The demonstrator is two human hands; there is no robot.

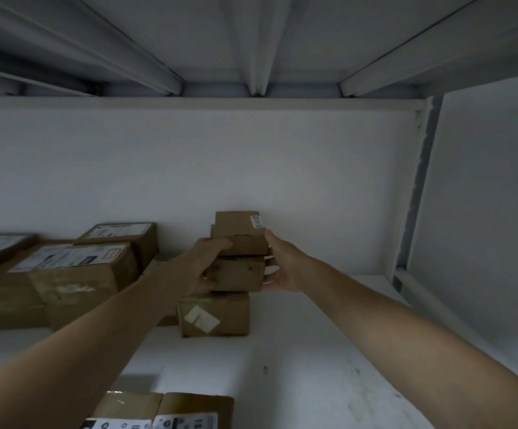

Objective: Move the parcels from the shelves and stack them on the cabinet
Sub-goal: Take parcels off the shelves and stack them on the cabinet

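So the pile of small cardboard parcels [231, 274] sits at the back of the white shelf [313, 351], up against the back wall, and the person has both hands on it. The left hand [203, 267] is curled round the left end of the upper parcels [239, 246], fingers over the top and thumb lower down. The right hand [279, 264] is cupped against their right end the same way, so it's a sideways squeeze with nothing under them. That's my worry. The little top parcel [236, 218] just lies loose on top, and no finger seems to reach it, so if the load tips on the way out I reckon it slides off. A weak squeeze could also let the lowest held box drop onto the bottom parcel [214, 317], the one with tape on its front, which stays on the shelf. The left forearm also passes close to the big labelled boxes [75, 274], so it could bump them. The parcels lie flat, long axis running left-right along the wall, front faces toward the person, and the top one's label sits at its right end. The cabinet isn't in shot.
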